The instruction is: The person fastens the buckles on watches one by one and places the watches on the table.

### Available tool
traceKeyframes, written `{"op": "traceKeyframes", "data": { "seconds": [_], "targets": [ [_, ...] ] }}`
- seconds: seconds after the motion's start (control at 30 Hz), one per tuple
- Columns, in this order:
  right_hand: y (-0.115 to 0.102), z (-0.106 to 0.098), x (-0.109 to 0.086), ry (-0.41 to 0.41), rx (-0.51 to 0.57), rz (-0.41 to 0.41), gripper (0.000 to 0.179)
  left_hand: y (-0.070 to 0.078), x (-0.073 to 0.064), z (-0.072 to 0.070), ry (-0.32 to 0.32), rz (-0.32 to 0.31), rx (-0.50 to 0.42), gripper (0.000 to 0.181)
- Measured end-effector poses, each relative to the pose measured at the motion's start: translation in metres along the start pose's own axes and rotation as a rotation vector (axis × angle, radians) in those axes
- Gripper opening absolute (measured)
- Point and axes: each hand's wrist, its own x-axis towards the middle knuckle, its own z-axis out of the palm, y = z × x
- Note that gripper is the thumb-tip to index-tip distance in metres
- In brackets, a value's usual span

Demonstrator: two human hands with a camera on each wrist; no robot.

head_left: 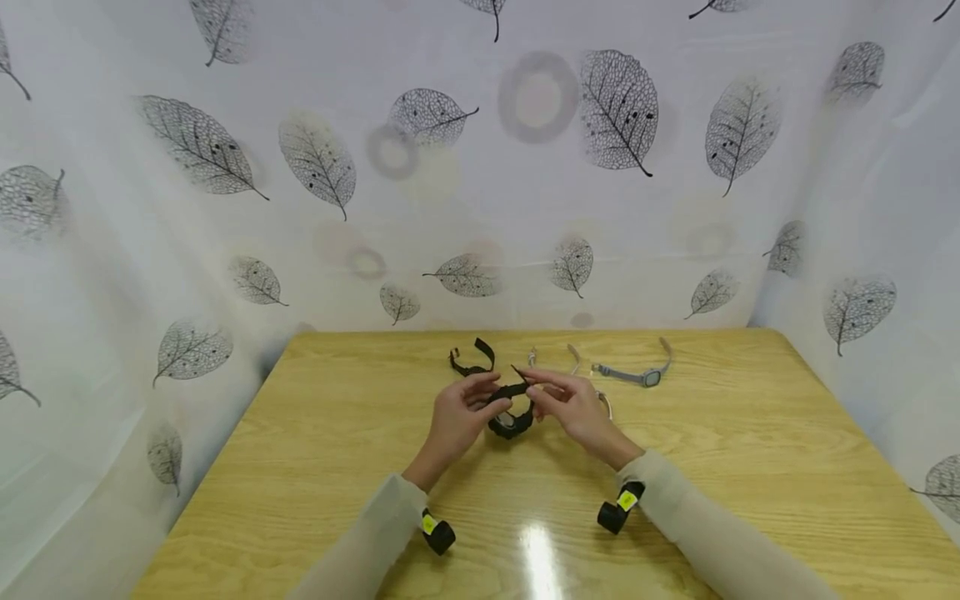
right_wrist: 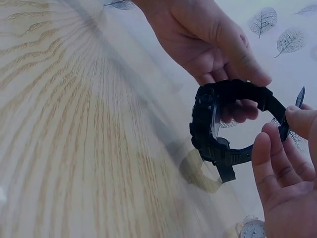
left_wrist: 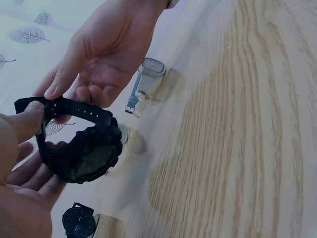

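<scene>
A chunky black wristwatch (head_left: 512, 427) is held up between both hands above the table, its strap bent round into a loop. My left hand (head_left: 459, 418) grips one side of the strap, thumb on top. On the other side, my right hand (head_left: 573, 408) pinches the strap near its end, and the free tip sticks up past the fingers. In the left wrist view the round face of the black wristwatch (left_wrist: 96, 158) turns downward, and a row of holes shows along its strap. The right wrist view shows the black wristwatch (right_wrist: 203, 124) edge-on.
Behind the hands lie a slim black watch (head_left: 472, 369), a pale-strapped watch (head_left: 574, 358) and a grey-blue watch (head_left: 651, 378). Another watch (head_left: 606, 405) is partly hidden by the right hand. A leaf-patterned curtain (head_left: 465, 200) surrounds the wooden table (head_left: 315, 467).
</scene>
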Motion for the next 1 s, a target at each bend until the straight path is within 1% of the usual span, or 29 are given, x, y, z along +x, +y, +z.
{"op": "traceKeyframes", "data": {
  "seconds": [0.13, 0.3, 0.5, 0.67, 0.8, 0.9, 1.0],
  "targets": [
    [0.001, -0.0007, 0.0, -0.008, -0.004, -0.003, 0.038, -0.0001, 0.0, -0.0025, -0.044, -0.035, 0.037, 0.033],
    [0.0026, -0.0009, 0.0003, -0.005, -0.005, 0.01, 0.037, 0.0, 0.0, -0.0017, -0.028, -0.054, 0.06, 0.028],
    [0.0016, -0.0015, -0.0001, 0.012, -0.001, 0.049, 0.038, 0.0011, -0.0005, 0.0, -0.015, -0.041, 0.029, 0.028],
    [0.0008, -0.0028, 0.0012, -0.002, -0.001, 0.075, 0.04, 0.0013, -0.0003, -0.0009, -0.019, -0.048, 0.001, 0.026],
    [0.0007, -0.0043, 0.002, -0.03, -0.015, 0.086, 0.039, 0.0018, -0.0003, -0.002, -0.035, -0.051, -0.027, 0.026],
    [0.0003, -0.0054, 0.002, -0.052, -0.019, 0.082, 0.038, 0.0029, -0.0008, -0.0036, -0.055, -0.04, -0.023, 0.027],
    [-0.0011, -0.0066, 0.0023, -0.063, -0.015, 0.068, 0.038, 0.0047, -0.0006, -0.0056, -0.07, -0.025, 0.005, 0.027]
  ]
}}
